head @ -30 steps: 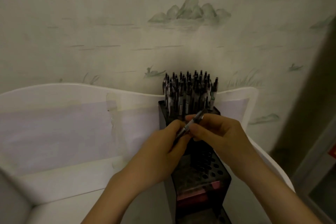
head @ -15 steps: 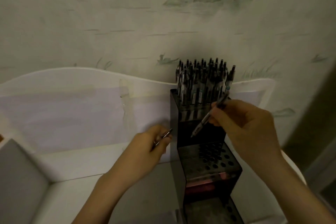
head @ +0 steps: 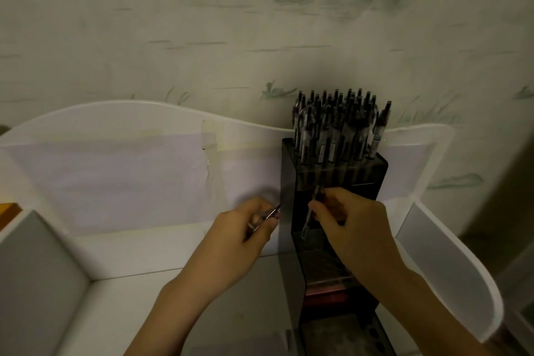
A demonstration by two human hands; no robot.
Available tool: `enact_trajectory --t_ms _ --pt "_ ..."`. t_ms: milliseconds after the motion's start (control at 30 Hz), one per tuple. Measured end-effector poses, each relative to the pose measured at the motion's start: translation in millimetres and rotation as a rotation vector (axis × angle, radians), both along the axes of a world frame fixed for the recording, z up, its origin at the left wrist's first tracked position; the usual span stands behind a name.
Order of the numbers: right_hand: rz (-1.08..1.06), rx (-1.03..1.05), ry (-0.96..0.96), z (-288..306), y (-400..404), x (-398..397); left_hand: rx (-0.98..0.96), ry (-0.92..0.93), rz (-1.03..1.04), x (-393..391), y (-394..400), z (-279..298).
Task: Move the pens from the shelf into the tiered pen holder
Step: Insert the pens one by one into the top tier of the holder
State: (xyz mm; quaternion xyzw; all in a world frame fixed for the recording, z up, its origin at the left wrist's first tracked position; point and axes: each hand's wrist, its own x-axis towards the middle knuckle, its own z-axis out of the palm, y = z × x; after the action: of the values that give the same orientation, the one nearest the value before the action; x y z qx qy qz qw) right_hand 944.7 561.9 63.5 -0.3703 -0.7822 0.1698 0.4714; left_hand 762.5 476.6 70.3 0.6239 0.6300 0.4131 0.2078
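A black tiered pen holder [head: 291,182] stands on a white shelf [head: 138,251], against its back panel. Several dark pens [head: 335,127] stand upright in its top tier. My right hand [head: 352,225] is over the middle tier and grips a pen [head: 310,215] held almost upright, tip down, close to the tier's holes. My left hand [head: 248,231] hovers just left of the holder, closed on another pen [head: 267,215] whose end pokes out toward the holder. The lower tiers are partly hidden by my right forearm.
The shelf has a wavy white back panel [head: 121,118] and raised side walls [head: 450,266]. A patterned wall [head: 260,23] rises behind it. An orange-brown object [head: 7,209] shows at the far left edge.
My right hand has dropped from beside the top tier to the middle tier, turning its pen more upright. My left hand with its pen stays beside the holder. The camera has shifted.
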Motion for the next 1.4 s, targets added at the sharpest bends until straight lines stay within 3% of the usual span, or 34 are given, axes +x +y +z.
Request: enact_trajectory --t_ms 333,667,800,1000,1133,1300,1400 --pt "-0.020 -0.012 -0.037 2 -2 -9 0.000 -0.042 -0.016 4 2 2" --pt "-0.077 -0.194 -0.038 -29 -6 -11 0.000 -0.073 -0.016 7 3 2" --pt "-0.069 -0.234 -0.025 -27 -6 -7 -0.004 -0.005 -0.019 8 2 0" --pt "0.030 -0.209 0.151 -10 -24 5 -0.063 0.023 -0.098 10 0 0" --pt "0.233 -0.399 0.270 -4 -36 3 -0.043 0.034 -0.206 20 -1 1" --pt "0.243 -0.483 0.411 1 -37 6 -0.013 -0.024 -0.203 30 1 3" --pt "0.194 -0.496 0.507 16 -33 15 -0.004 0.073 -0.163 27 0 3"
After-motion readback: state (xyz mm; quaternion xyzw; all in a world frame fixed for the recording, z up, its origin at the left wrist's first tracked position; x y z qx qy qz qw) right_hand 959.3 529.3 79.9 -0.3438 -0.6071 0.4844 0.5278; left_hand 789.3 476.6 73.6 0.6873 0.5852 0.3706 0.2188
